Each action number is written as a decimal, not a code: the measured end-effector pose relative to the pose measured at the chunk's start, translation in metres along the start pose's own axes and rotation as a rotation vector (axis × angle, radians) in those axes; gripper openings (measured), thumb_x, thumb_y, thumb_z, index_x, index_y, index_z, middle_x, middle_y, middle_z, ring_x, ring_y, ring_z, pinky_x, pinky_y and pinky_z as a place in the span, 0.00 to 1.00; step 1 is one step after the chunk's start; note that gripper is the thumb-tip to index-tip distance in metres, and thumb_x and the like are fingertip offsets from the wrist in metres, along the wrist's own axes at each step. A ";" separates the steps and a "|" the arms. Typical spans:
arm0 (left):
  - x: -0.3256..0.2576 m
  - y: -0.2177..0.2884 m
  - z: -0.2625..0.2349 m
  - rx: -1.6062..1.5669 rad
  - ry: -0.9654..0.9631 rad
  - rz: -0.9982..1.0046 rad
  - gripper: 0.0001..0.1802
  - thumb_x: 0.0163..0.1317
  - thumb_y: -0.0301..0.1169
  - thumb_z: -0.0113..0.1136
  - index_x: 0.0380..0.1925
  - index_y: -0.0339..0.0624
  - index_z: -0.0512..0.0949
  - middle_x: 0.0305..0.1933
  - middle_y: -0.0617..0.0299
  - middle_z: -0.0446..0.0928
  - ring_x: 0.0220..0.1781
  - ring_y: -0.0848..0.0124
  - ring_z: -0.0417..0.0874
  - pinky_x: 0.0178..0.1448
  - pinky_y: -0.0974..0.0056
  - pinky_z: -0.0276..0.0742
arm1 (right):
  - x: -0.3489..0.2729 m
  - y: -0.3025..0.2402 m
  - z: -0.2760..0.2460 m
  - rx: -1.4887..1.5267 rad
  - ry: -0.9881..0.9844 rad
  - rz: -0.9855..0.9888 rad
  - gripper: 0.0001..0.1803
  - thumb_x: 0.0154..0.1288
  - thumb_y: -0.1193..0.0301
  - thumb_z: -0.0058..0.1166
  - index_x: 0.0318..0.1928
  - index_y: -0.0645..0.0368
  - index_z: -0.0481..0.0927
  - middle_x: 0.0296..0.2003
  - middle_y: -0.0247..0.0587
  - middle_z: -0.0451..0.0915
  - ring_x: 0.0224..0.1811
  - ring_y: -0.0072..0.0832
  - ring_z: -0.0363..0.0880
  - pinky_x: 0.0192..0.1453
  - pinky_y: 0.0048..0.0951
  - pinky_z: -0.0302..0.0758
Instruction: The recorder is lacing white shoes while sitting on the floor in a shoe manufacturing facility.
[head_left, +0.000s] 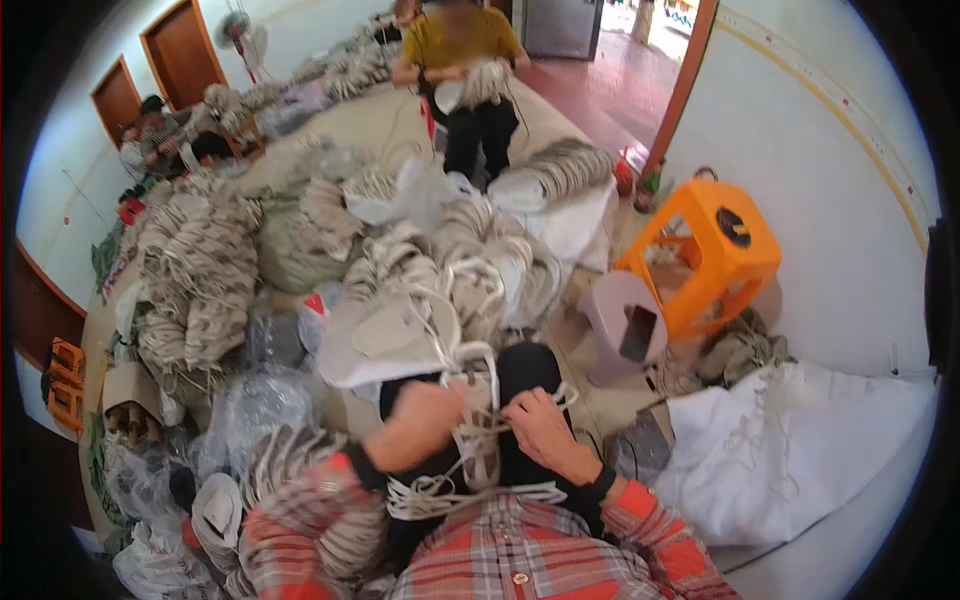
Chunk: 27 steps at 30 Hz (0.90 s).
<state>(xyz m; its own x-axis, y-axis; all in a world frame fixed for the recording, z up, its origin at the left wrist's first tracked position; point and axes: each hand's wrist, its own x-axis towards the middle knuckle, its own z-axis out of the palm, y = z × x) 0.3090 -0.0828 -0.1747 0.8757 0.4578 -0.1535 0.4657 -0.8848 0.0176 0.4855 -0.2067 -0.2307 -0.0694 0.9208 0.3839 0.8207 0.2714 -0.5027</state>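
On my lap, between my dark-trousered legs, lies a beige shoe upper point(480, 462) with pale laces threaded across it. My right hand point(545, 432) is closed at its right edge, fingers pinched on a white shoelace point(568, 396) that loops out beside them. On the other side my left hand point(422, 424) is curled close to the upper, smeared by motion, so its fingertips and anything in them cannot be made out. Over my left knee rests a wider cream shoe upper point(385, 338). A bundle of loose white laces point(430, 500) lies across my lap.
Stacked shoe uppers point(200, 270) pile up at left and ahead. Clear plastic bags point(260, 405) lie by my left side. To the right stand an orange stool point(705, 250), a small mauve stool point(610, 320) and white sheeting point(790, 450). A person in yellow point(460, 45) sits opposite.
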 end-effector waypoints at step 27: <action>-0.436 -0.305 -0.077 -1.953 1.518 0.018 0.11 0.63 0.27 0.35 0.39 0.35 0.68 0.36 0.55 0.68 0.40 0.68 0.71 0.51 0.62 0.70 | 0.056 0.021 -0.011 0.905 -0.566 0.656 0.13 0.62 0.71 0.50 0.45 0.63 0.76 0.30 0.36 0.77 0.31 0.22 0.75 0.36 0.25 0.74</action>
<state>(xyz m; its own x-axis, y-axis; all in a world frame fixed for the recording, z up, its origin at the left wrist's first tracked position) -0.2045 -0.0060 -0.0369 -0.0641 0.9451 0.3205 -0.7524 -0.2568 0.6066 0.5050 -0.1523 -0.2109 -0.2135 0.8853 -0.4131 0.1247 -0.3947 -0.9103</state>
